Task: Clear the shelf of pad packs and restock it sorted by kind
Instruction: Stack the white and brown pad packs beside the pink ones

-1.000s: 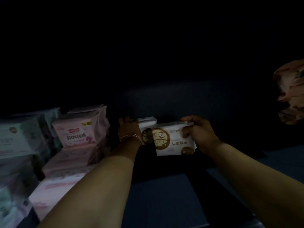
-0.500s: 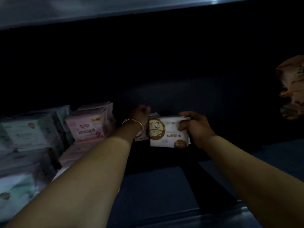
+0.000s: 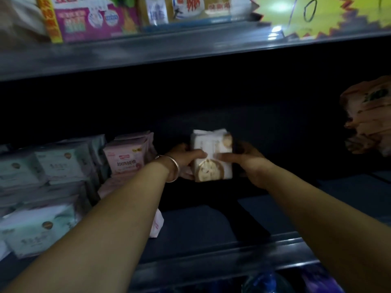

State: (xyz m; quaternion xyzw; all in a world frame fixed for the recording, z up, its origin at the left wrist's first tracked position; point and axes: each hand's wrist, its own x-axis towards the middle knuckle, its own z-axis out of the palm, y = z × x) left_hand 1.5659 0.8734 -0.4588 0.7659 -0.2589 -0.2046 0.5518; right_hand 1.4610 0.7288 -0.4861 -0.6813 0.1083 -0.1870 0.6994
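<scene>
Since half a second ago, you have turned the white pack (image 3: 211, 155) from lying wide to standing on end, and your left hand (image 3: 184, 158) has come onto it. Both hands now grip it, left thumb across its face, right hand (image 3: 246, 163) with fingers curled round its side. It sits deep on the dark shelf (image 3: 201, 225), centre. At nine o'clock stand pink packs (image 3: 127, 157); farther toward eight, mint-green packs (image 3: 42, 227).
</scene>
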